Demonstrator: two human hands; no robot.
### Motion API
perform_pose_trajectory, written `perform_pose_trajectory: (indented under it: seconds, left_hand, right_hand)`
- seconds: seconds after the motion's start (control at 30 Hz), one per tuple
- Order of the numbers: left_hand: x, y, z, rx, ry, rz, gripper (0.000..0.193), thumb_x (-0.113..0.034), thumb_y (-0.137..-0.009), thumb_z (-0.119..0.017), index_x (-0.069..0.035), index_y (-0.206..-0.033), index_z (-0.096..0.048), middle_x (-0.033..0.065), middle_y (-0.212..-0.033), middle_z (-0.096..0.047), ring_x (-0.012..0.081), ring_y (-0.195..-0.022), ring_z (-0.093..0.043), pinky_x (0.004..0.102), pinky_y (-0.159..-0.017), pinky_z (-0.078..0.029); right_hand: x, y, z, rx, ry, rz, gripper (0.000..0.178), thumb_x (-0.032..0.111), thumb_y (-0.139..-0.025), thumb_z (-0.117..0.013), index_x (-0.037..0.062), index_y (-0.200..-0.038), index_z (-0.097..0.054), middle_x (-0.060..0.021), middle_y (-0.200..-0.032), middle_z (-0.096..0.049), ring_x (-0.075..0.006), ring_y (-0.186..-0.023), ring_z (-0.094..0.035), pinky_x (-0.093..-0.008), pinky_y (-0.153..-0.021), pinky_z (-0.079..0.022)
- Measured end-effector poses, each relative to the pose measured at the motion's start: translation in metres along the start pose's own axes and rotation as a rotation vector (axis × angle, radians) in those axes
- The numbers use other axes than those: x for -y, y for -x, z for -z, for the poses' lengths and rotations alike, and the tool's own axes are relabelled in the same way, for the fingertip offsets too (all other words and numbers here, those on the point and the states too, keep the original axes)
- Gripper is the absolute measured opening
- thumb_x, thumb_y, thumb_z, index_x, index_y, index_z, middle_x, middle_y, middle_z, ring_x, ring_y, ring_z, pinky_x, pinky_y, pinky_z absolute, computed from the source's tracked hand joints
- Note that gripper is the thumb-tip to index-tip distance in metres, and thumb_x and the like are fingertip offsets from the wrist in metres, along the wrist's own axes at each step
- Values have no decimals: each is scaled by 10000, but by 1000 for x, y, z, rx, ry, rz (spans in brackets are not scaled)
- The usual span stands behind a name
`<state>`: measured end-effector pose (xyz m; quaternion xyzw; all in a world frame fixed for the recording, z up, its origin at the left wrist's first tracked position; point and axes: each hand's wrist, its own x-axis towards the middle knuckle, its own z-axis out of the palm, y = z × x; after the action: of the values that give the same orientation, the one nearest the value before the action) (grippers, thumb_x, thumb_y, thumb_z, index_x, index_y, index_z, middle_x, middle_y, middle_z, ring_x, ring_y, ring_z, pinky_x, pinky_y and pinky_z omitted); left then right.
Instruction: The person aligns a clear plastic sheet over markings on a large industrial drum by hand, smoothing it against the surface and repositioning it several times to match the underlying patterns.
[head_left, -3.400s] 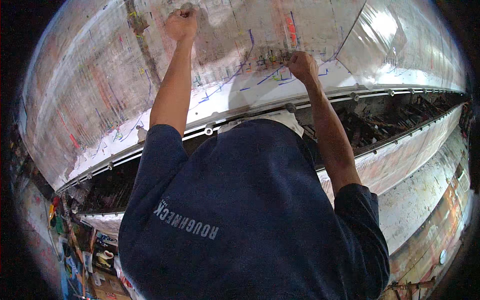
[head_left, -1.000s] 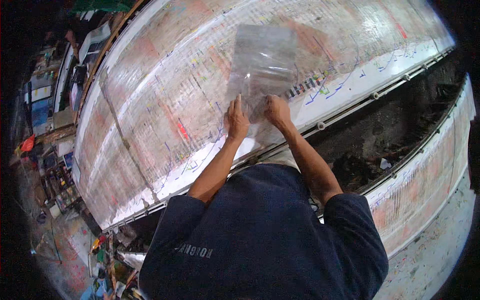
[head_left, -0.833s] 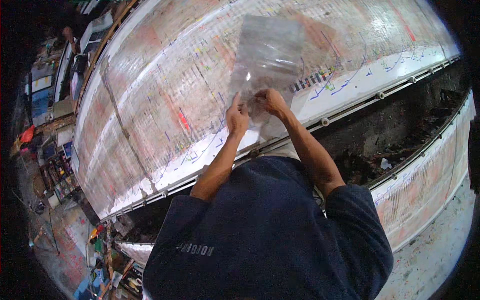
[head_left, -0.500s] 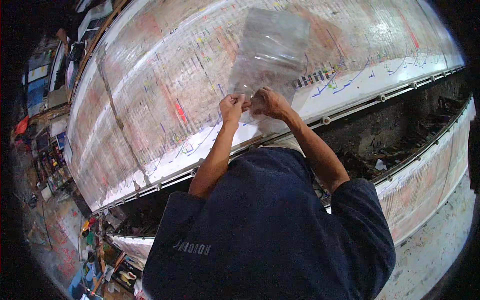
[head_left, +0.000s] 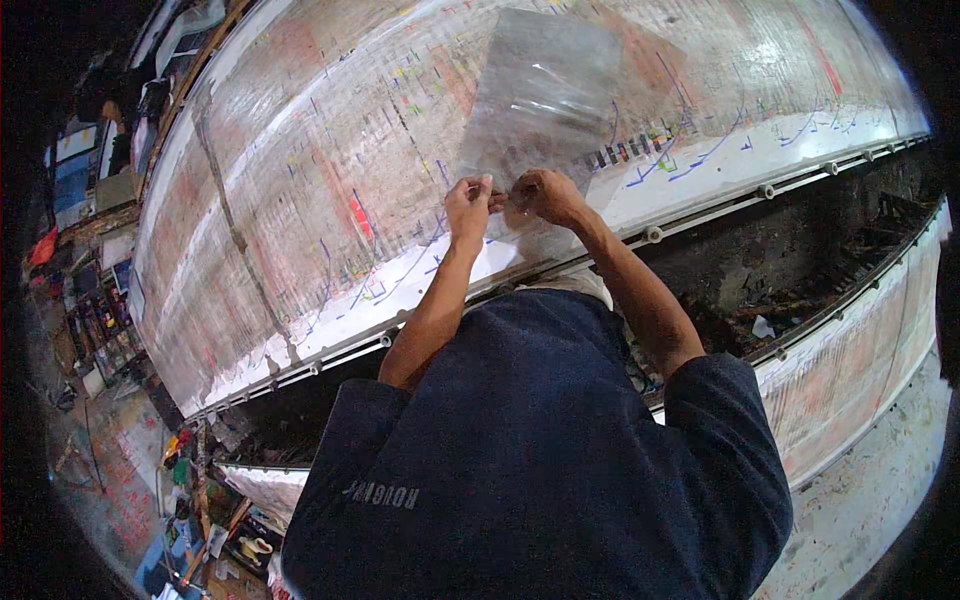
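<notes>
A clear, greyish plastic sheet (head_left: pixel 545 95) lies over a long pale table (head_left: pixel 290 190) stained with ink and pen marks. My left hand (head_left: pixel 468 208) is closed in a pinch at the sheet's near edge, its thumb pointing up. Beside it, my right hand (head_left: pixel 550 198) has its fingers curled down and pinched on the same edge. A small gap separates the two hands, and their fingertips point toward each other. Exactly how the film sits between the fingertips is too fine to make out.
Along the table's near edge runs a metal rail (head_left: pixel 700 210) with round knobs. Behind me stands a second stained table (head_left: pixel 840 400), with a dark trough (head_left: pixel 720 290) between the two. Bottles and clutter (head_left: pixel 105 310) crowd the floor at left.
My hands have shifted slightly, the left fingers rising a little and the right hand moving a bit to the right. The plastic sheet stays almost in place.
</notes>
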<state>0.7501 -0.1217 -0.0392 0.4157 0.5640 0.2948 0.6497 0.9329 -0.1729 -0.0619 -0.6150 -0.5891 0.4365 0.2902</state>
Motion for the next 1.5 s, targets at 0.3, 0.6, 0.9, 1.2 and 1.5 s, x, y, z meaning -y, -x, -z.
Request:
perform_pose_trajectory:
  seconds: [0.3,0.6,0.9,1.2,1.5]
  left_hand:
    - [-3,1,-1,-15,-21,0,226,-209,-971,-668,5,-982,-598,115,-813,-692,194,-685,-707,293,-576,-580]
    - [-1,-1,1,-29,-37,-10,260,-245,-952,-697,-3,-966,-606,106,-800,-688,177,-673,-693,293,-584,-582]
    - [9,11,-13,-3,-727,-293,187,-98,-820,-686,35,-905,-587,195,-773,-675,287,-743,-690,393,-664,-527]
    - [-20,-16,59,-65,48,21,157,-201,-957,-588,-52,-919,-621,69,-736,-650,185,-671,-660,333,-631,-563]
    - [10,21,51,144,258,335,317,-353,-1024,-532,-49,-1088,-593,107,-990,-671,248,-862,-693,419,-781,-597]
  right_hand:
    - [-6,-2,-7,1,93,10,166,203,-800,-703,132,-941,-754,-135,-908,-733,-368,-870,-694,-455,-761,-539]
    - [10,-2,-3,42,138,-64,153,200,-848,-691,145,-962,-776,-104,-962,-727,-326,-890,-695,-426,-782,-536]
    - [6,2,-5,16,158,-95,253,231,-781,-715,116,-1004,-743,-166,-958,-724,-386,-889,-689,-477,-787,-537]
    - [48,38,38,39,199,189,490,307,-744,-808,113,-1180,-693,-86,-1279,-606,-324,-1240,-509,-448,-1033,-415]
    - [37,23,-3,173,358,211,522,325,-724,-826,216,-1212,-676,-12,-1294,-598,-284,-1226,-522,-481,-996,-428]
